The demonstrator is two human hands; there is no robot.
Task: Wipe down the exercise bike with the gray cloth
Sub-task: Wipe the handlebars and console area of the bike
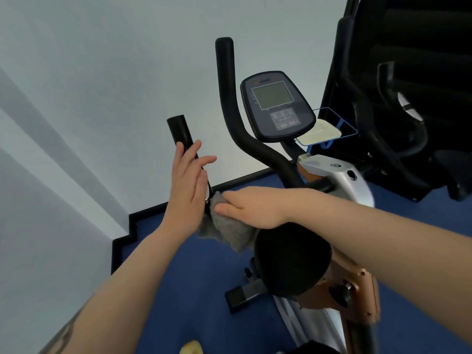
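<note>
Gray cloth (229,226) bunched under right hand (252,208), its grip hidden; left hand (187,185) flat against handlebar (182,134).
</note>
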